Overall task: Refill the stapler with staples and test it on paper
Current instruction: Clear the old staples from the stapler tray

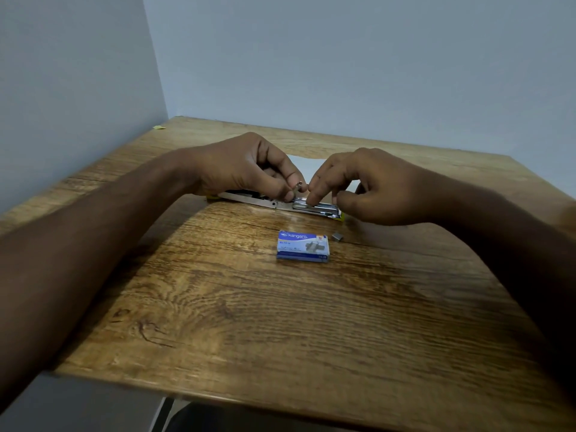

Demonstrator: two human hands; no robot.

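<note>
A stapler (pixel 274 203) lies flat and opened out on the wooden table (pixel 280 307), its metal staple channel facing up and yellow plastic showing at both ends. My left hand (pixel 249 166) pinches a small metal part just above the stapler's middle. My right hand (pixel 367 185) rests its fingertips on the channel's right half, pressing on a strip of staples (pixel 308 204) there. A blue staple box (pixel 303 246) lies closed in front of the stapler. A short loose staple strip (pixel 336 236) sits beside the box. White paper (pixel 300 163) shows behind my hands, mostly hidden.
Pale walls meet at the table's far left corner, where a small yellow scrap (pixel 159 127) lies. The table's near edge (pixel 249 397) runs across the bottom of the view, with dark floor below.
</note>
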